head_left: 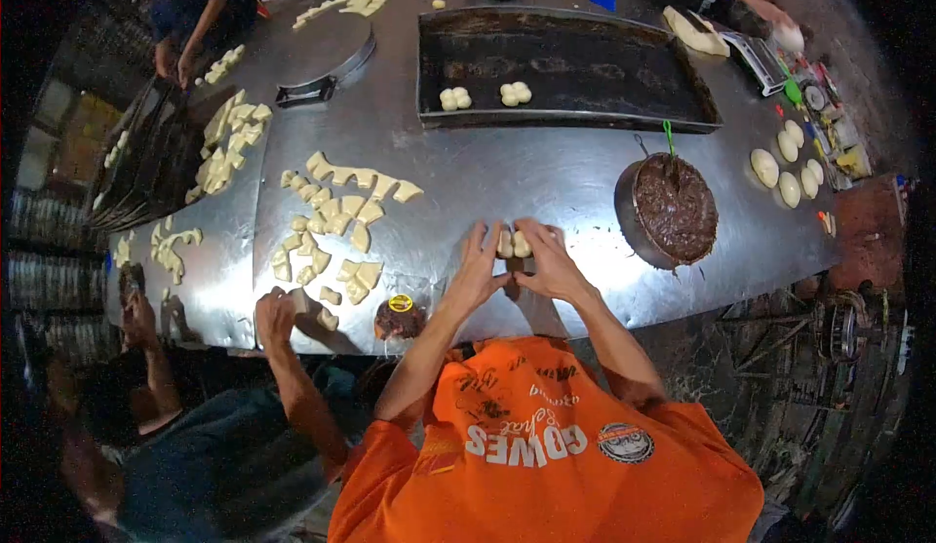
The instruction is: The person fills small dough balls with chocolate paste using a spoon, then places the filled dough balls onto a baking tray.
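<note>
Small pale dough balls sit clustered on the metal table in front of me, between my two hands. My left hand curves round their left side, with its fingers pressed against them. From the right, my right hand cups the same cluster, its thumb near the left thumb. The undersides of the balls are hidden. Beyond my hands lies a dark rectangular baking tray, holding two dough-ball clusters near its left end. A round pan of brown filling with a green-handled utensil stands at my right.
Cut dough pieces lie to my left, near a co-worker's hand. A dark lump with a yellow label is by the table's front edge. Oval dough pieces rest at far right. Other people work at the far corners.
</note>
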Available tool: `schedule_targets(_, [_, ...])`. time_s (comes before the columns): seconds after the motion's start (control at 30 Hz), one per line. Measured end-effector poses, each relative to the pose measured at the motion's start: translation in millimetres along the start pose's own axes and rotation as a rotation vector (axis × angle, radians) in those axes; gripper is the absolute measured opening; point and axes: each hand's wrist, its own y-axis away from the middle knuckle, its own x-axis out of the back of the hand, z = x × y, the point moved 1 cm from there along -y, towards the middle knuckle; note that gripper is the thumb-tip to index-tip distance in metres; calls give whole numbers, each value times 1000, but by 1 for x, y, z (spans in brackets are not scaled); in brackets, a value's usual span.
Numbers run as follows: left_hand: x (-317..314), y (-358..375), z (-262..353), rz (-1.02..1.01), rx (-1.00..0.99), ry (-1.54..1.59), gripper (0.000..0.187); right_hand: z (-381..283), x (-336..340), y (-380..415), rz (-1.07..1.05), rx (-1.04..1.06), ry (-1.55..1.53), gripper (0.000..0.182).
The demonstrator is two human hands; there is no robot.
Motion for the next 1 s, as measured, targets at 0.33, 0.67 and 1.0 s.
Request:
schedule_targets(0.33, [57, 39, 43, -40, -19, -184, 61, -30, -37, -16, 95, -125, 183, 74])
schedule_targets(0.67, [103, 122, -6, 133, 685, 16, 128, 13, 33, -65, 44, -194, -247, 34])
schedule_targets(1.0, [78, 139, -45, 100, 705, -317, 125, 123, 191, -223, 316, 87, 303, 34])
